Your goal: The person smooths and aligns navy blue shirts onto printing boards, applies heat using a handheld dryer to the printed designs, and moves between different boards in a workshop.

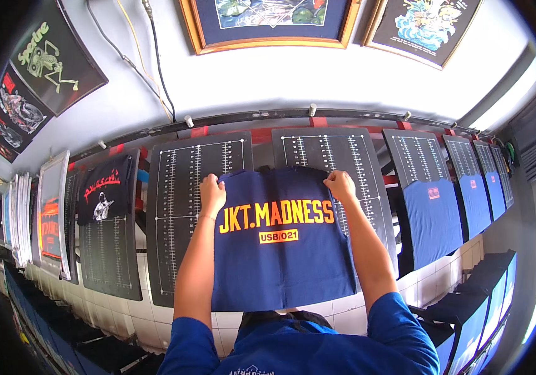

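Note:
A navy T-shirt [283, 269] with orange-yellow lettering across it hangs spread between my hands, in front of two black boards with white ruled markings. My left hand [212, 192] pinches its upper left corner, over the left board [171, 181]. At the upper right corner my right hand [341, 185] grips the cloth between thumb and fingers, over the right board [358, 156]. The shirt's top edge runs nearly straight between the two hands, and its lower edge hangs close to my body. Both forearms reach forward from the lower edge of the view.
Further right, several boards carry navy shirts [433, 219] with small red prints. On the left, a board holds a black printed shirt [107, 187], beside a printing screen [54, 219]. A dark rail [262, 115] runs behind the boards. Dark racks [474, 306] stand low on both sides.

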Available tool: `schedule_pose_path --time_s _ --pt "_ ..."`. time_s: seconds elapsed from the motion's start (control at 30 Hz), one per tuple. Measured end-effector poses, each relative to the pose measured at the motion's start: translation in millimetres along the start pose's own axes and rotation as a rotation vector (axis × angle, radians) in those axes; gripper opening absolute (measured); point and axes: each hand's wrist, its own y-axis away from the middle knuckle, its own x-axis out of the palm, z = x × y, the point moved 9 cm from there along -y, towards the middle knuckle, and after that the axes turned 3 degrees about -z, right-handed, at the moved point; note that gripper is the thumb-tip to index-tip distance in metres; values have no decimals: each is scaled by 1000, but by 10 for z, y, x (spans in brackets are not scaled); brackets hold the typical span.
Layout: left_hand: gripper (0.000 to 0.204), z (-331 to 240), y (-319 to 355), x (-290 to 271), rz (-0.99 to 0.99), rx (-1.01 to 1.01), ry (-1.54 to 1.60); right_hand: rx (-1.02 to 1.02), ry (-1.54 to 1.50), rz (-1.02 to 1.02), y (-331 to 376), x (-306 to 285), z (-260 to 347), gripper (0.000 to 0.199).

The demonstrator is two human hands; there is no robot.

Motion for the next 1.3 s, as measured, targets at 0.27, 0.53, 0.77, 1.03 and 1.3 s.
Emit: schedule_pose_path --time_s 0.27,0.53,0.77,1.03,1.3 --pt "30 130 -290 -652 -166 -165 -13 23 -105 -337 -25 -296 -110 21" --pt "20 -186 118 -310 71 8 -43 -114 -48 -63 45 -213 313 23" --pt "22 -144 60 -141 158 -123 -38 -76 -45 17 -50 -37 269 19" --pt "23 -22 104 -409 215 -250 567 110 -545 237 69 -166 200 37" --pt "21 151 -224 -150 148 -126 261 36 -249 -44 -146 -109 170 27"
